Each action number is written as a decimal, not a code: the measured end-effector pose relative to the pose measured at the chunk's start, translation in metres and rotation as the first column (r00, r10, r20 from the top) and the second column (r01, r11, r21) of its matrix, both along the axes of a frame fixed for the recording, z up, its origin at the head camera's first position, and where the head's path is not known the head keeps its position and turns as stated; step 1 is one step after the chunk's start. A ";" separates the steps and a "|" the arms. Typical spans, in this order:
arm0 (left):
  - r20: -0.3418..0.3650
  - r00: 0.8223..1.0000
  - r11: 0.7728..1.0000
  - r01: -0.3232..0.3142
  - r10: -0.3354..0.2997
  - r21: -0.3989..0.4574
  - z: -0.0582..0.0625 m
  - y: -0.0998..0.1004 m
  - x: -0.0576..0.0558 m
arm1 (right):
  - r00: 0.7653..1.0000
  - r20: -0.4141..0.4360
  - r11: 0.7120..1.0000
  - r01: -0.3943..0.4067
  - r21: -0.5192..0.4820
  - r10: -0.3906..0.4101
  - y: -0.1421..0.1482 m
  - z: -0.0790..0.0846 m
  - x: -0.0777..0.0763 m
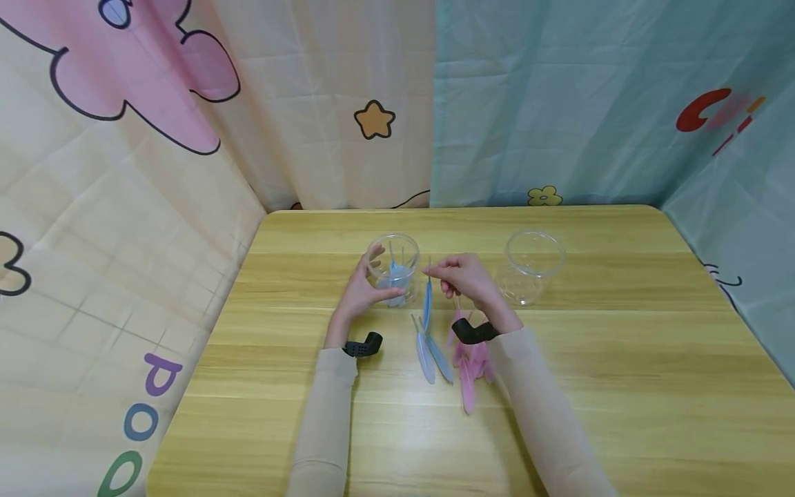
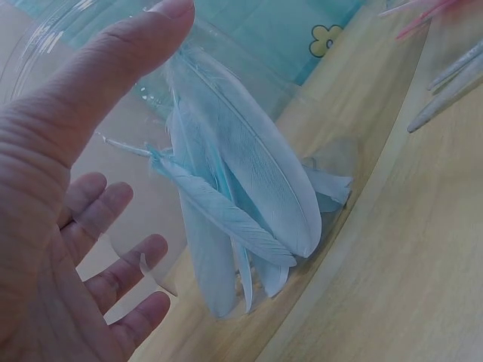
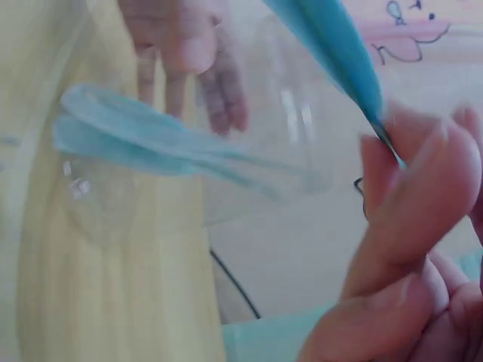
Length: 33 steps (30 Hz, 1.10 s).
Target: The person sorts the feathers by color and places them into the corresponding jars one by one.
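Note:
A clear plastic cup (image 1: pixel 404 293) stands on the table, and light blue feathers (image 2: pixel 256 158) lean inside it. My left hand (image 1: pixel 362 286) grips this cup, thumb on the near side and fingers around the far side. Just right of the cup, my right hand (image 1: pixel 462 276) pinches a blue feather (image 1: pixel 427 304) by its quill, the vane hanging down. In the right wrist view that feather (image 3: pixel 336 53) is held between thumb and fingertips, apart from the cup. Two loose blue feathers (image 1: pixel 425 355) lie below it on the table.
Pink feathers (image 1: pixel 473 362) lie in a pile beside and partly under the right wrist. A second clear cup (image 1: pixel 524 293) stands to the right, behind the right hand. Patterned curtains (image 1: pixel 348 166) border the wooden table (image 1: pixel 261 414).

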<state>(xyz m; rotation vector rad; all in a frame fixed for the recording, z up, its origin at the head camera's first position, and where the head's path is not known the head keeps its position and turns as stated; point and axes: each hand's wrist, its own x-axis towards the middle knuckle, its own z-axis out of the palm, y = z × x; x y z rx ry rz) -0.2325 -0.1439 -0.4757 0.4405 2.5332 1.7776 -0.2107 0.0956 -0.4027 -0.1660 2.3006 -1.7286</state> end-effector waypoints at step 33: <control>0.013 0.999 0.999 0.038 -0.038 0.023 0.030 0.004 0.017 | 0.893 -0.275 0.839 0.176 -0.515 -0.356 -0.049 0.008 -0.007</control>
